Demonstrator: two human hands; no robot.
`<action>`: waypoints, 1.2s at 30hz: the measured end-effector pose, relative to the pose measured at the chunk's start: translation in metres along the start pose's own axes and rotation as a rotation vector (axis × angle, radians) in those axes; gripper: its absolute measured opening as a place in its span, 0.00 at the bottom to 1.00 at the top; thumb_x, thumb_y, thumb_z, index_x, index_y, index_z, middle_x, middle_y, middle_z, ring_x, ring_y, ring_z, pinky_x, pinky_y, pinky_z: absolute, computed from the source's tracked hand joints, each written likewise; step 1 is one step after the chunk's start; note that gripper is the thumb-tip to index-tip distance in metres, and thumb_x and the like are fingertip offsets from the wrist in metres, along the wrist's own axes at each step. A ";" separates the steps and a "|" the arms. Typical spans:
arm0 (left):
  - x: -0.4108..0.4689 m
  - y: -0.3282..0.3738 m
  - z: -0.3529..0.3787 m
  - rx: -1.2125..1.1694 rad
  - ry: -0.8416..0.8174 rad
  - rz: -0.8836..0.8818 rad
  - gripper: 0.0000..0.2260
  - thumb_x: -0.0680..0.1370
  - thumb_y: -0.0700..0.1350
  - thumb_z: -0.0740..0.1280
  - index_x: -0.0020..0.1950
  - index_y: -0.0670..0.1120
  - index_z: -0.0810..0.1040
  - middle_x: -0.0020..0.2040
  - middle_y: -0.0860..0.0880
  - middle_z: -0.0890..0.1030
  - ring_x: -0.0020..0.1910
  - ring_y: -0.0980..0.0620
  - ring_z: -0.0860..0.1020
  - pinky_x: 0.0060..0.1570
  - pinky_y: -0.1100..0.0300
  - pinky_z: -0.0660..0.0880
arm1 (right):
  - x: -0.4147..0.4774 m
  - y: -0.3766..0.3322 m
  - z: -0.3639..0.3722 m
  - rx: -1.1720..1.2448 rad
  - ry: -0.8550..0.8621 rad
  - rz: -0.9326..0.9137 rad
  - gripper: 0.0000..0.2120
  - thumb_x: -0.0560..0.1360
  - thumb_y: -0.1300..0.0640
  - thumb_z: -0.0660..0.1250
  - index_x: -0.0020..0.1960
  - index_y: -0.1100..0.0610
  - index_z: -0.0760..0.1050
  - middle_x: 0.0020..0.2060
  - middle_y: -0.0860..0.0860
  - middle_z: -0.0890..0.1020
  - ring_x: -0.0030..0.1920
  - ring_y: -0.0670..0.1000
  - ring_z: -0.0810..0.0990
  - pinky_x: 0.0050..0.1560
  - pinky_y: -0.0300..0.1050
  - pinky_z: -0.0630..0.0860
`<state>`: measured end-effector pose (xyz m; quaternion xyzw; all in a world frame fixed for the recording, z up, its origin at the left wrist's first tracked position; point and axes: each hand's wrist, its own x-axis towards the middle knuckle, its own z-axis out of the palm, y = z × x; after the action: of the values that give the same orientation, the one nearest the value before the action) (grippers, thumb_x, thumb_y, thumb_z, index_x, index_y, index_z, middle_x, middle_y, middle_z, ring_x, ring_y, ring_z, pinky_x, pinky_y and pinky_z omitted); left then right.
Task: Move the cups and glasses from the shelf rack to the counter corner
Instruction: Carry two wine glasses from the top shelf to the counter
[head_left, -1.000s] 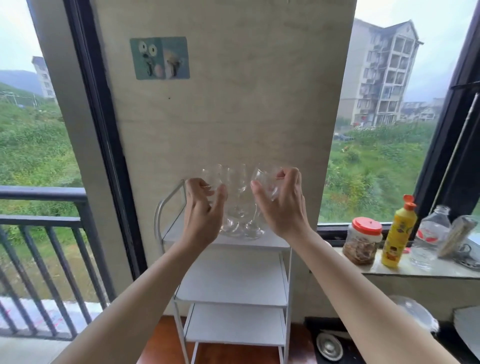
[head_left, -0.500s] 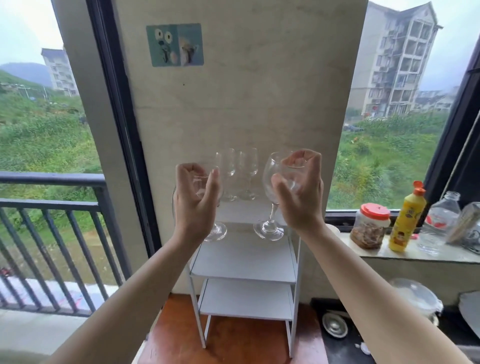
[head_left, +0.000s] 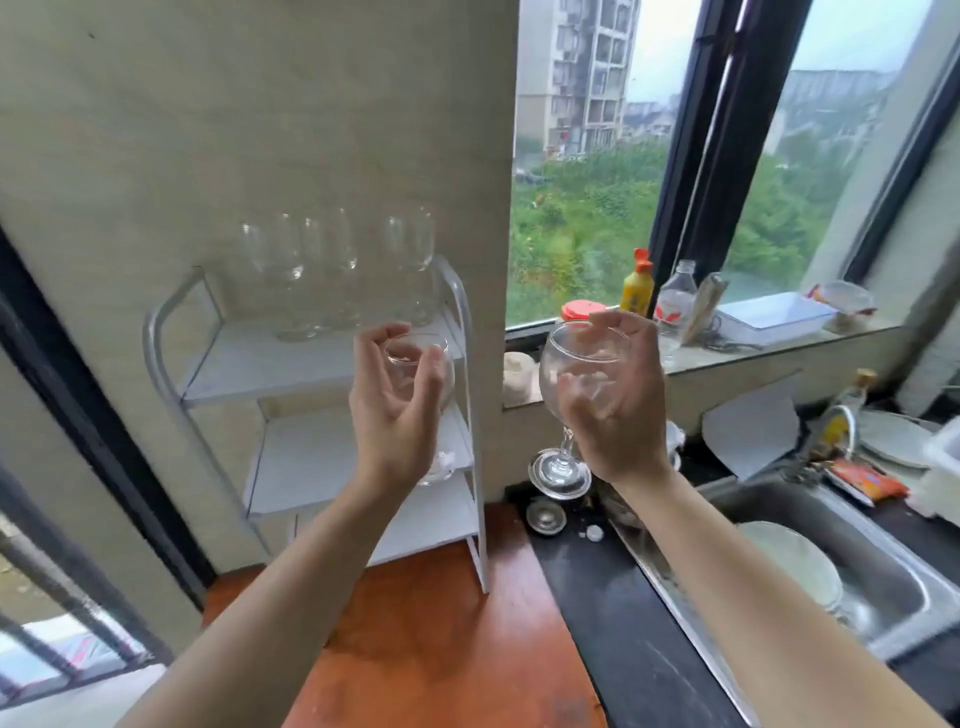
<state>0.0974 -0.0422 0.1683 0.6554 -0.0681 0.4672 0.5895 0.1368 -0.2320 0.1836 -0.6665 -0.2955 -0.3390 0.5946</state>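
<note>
1. Right hand (head_left: 613, 395) grasps wine glass (head_left: 576, 374) by its bowl, stem upright; counter corner (head_left: 571, 530) lies directly below its foot.
2. Left hand (head_left: 397, 405) grips second glass (head_left: 418, 364), farther from that corner, beside shelf rack (head_left: 311, 364).

Left glass (head_left: 415, 364) mostly hidden behind left hand (head_left: 397, 410); stem unseen, foot only glimpsed. Right glass (head_left: 566, 384) bowl partly covered by right hand (head_left: 615, 405). Glasses on rack (head_left: 332, 260) blurred, count unclear. Sink (head_left: 883, 566) cut off at right edge. Bottle (head_left: 638, 286) label too small to read.
</note>
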 end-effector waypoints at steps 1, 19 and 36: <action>-0.007 0.003 0.014 -0.021 -0.026 -0.006 0.12 0.77 0.57 0.68 0.56 0.56 0.71 0.39 0.52 0.77 0.35 0.50 0.78 0.32 0.52 0.75 | -0.002 0.000 -0.018 -0.035 0.011 0.011 0.24 0.68 0.53 0.67 0.61 0.62 0.70 0.50 0.48 0.79 0.47 0.47 0.83 0.41 0.53 0.82; -0.287 0.186 0.352 -0.396 -0.615 -0.153 0.20 0.73 0.54 0.73 0.61 0.52 0.71 0.50 0.48 0.78 0.45 0.57 0.81 0.44 0.63 0.76 | -0.156 -0.096 -0.514 -0.688 0.361 0.225 0.32 0.65 0.44 0.69 0.68 0.48 0.69 0.57 0.47 0.75 0.52 0.36 0.79 0.47 0.35 0.78; -0.556 0.316 0.725 -0.641 -1.158 -0.295 0.23 0.73 0.51 0.74 0.64 0.50 0.70 0.54 0.49 0.78 0.46 0.61 0.82 0.43 0.67 0.78 | -0.272 -0.101 -0.906 -1.004 0.769 0.481 0.35 0.62 0.44 0.72 0.68 0.50 0.71 0.57 0.45 0.74 0.51 0.46 0.82 0.45 0.55 0.83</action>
<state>-0.0274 -0.9985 0.1025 0.5953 -0.4179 -0.0881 0.6806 -0.1965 -1.1169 0.0821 -0.7412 0.2868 -0.5063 0.3347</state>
